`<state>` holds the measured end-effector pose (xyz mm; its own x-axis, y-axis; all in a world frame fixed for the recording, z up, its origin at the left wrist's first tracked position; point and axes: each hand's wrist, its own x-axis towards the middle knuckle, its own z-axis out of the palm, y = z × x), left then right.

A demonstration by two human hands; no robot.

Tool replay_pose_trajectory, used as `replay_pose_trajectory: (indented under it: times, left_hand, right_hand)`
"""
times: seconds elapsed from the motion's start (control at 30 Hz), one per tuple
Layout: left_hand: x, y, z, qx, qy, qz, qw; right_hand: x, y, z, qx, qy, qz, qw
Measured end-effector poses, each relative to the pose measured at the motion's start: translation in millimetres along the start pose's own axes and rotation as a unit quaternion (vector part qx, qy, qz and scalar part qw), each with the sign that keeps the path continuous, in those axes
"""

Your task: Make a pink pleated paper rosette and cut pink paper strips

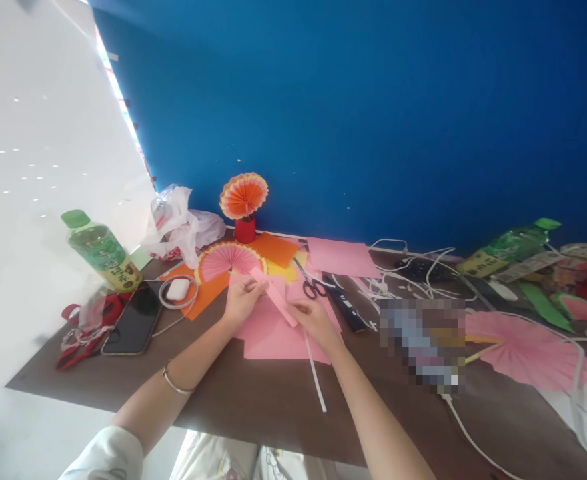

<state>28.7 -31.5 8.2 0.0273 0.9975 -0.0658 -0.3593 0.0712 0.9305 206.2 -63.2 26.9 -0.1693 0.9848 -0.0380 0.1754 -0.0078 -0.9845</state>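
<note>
A broad, flat, deep-blue wall [353,120] rises behind a dark brown, flat-topped table [213,400], and a slanting strip of bright light [115,85] parts it from a white, light-speckled wall [33,80] at left.

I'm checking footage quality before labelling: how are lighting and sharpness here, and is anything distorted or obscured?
Head view: white surface at left washed out, blue wall darker toward upper right; head view: left bottle and right bottle splay outward, likely wide-angle distortion; head view: pink strip slightly soft, a pixelated patch obscuring part of the table.
</note>
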Motion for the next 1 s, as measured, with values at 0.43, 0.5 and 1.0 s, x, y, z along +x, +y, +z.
replay_pose_trajectory:
  times: [0.43, 0.5, 1.0]
  left_hand:
    - [0, -1, -0.7, -0.006, -0.007, 0.0, 1.0]
    - [1, -3, -1.7, 0.002, -0.008, -0.002, 1.0]
    - [-2, -8, 1.0, -0.015, -0.056, -0.007, 0.998]
  right_hand:
    - [0, 0, -4, -0.03, -0.01, 0.027, 0.999]
    - [1, 2, -4, -0.033, -0.014, 0.024, 0.999]
    - [-1, 6, -1, -0.059, 0.044, -0.014, 0.997]
